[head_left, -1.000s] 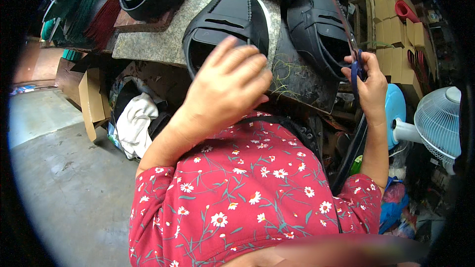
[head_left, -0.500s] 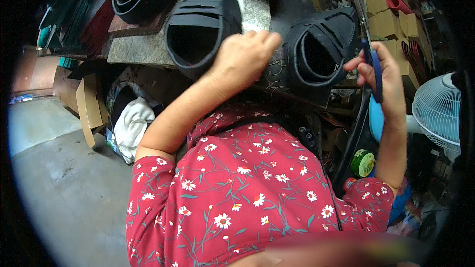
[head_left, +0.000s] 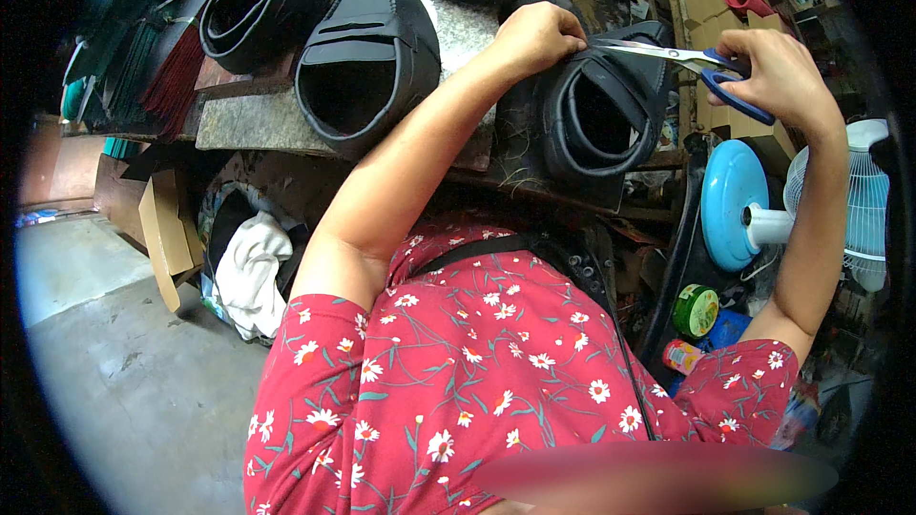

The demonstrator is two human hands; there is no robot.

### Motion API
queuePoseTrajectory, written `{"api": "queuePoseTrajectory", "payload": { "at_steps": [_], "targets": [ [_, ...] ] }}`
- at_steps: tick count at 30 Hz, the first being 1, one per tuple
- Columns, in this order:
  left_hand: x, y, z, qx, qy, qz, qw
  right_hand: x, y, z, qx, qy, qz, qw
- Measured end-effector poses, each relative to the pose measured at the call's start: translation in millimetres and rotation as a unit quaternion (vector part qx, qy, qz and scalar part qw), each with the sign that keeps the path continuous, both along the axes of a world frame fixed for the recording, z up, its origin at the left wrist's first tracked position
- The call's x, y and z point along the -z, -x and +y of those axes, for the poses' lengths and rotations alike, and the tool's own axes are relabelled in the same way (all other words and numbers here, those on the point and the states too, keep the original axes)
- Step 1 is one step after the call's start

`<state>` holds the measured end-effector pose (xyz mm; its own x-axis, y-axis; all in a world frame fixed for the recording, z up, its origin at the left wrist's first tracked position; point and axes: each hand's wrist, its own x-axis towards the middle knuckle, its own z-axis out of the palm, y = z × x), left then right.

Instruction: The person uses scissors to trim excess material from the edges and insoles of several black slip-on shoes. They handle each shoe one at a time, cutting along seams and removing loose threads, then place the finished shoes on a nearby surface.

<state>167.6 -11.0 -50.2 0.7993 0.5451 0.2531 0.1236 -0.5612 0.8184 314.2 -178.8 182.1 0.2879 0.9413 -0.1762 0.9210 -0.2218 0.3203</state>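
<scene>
On the bench (head_left: 248, 119), left of the shoe I work on, lies another black shoe (head_left: 367, 52). My left hand (head_left: 534, 36) pinches the rim of the black shoe upper (head_left: 601, 105). Right of it, my right hand (head_left: 778, 72) grips blue-handled scissors (head_left: 687, 59), blades narrowly parted at that rim.

Red short-sleeved top, white daisies

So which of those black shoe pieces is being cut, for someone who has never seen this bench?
Start at the stone-topped bench with black shoe uppers along it. Go to the rightmost upper, over the bench's front edge. Only this one has the left hand on its rim and the blue-handled scissors in the right hand at it.
</scene>
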Motion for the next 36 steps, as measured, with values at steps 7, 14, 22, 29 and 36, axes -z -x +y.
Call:
{"api": "queuePoseTrajectory", "payload": {
  "at_steps": [7,14,22,29,36],
  "targets": [
    [7,-6,-10,-0.021,-0.080,-0.013,0.997,-5,-7,20,-0.095,0.008,-0.044,0.994],
    [5,-3,-17,-0.057,-0.160,-0.038,0.985,9,-3,45,-0.109,0.055,-0.078,0.989],
    [-4,1,-20,-0.073,-0.169,-0.037,0.982,4,-1,58,-0.139,0.065,-0.097,0.983],
    [-8,6,-24,-0.092,-0.149,-0.047,0.983,-3,-21,68,-0.082,0.107,-0.038,0.990],
    [-4,6,-19,-0.120,-0.058,-0.044,0.990,-9,-35,67,-0.113,0.095,-0.058,0.987]
  ]
}}
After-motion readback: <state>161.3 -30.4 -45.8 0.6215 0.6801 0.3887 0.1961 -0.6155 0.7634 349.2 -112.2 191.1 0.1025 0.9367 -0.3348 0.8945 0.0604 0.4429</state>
